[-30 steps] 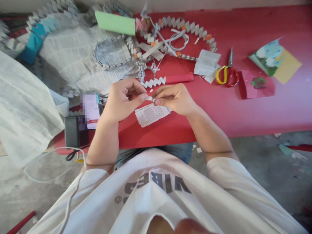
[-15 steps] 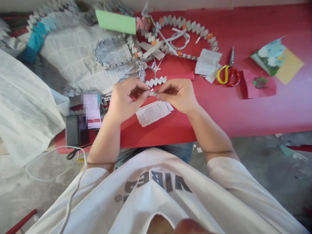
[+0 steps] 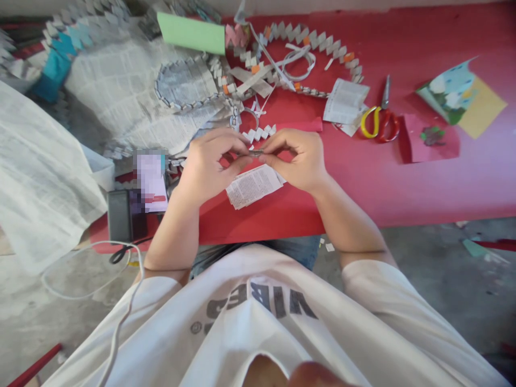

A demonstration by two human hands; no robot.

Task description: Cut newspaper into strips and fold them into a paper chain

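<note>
- near the front edge of the red table (image 3: pixel 403 188), the left hand (image 3: pixel 201 166) and the right hand (image 3: pixel 304 158) meet, fingertips facing, over a narrow folded strip (image 3: pixel 256 152).
- left hand: thumb and forefinger brought close in a pinch on the strip's left end; the other fingers curl behind.
- right hand: a matching narrow pinch on the right end.
- step in hand, as judged: folding or creasing the strip between the two pinches. its layers are small and partly covered by fingertips, so the exact fold cannot be told.
- next move, as judged: calls for even pressure from both pinches and aligned edges, lest the folds spring open or skew.
- just below the hands: a fanned stack of printed paper slips (image 3: pixel 256 186), lying flat.
- just beyond the hands: a white zigzag paper chain (image 3: pixel 264 131), beside a red paper piece (image 3: pixel 302 126).
- to the right: scissors (image 3: pixel 386 97) with yellow and red handles, lying beside a red card (image 3: pixel 411 142).
</note>
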